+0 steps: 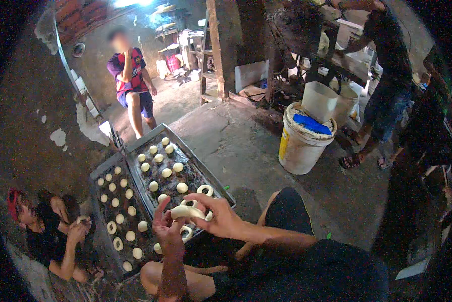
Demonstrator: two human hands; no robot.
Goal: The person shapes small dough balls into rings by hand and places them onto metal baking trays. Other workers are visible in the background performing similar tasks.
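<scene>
A pale dough ring (pixel 187 212) is held up between my two hands over the near end of a metal tray, seen nearly edge-on. My left hand (pixel 168 229) has its fingers around the ring's left side. My right hand (pixel 220 216) grips the other side with thumb and fingers. Under them lies the right-hand tray (pixel 205 168), dark and greasy, bearing several round dough balls (pixel 166 172). A few shaped rings sit near my hands, among them one dough ring (pixel 204 190) beyond my right fingers and another ring (pixel 186 233) partly hidden below.
Alongside on the left is a second tray (pixel 98 214) of dough balls and rings. Past it, a person (pixel 47 236) in dark clothes handles a dough piece. Another person (pixel 131 75) stands at the back. A white bucket (pixel 301 151) with a blue item on top stands right.
</scene>
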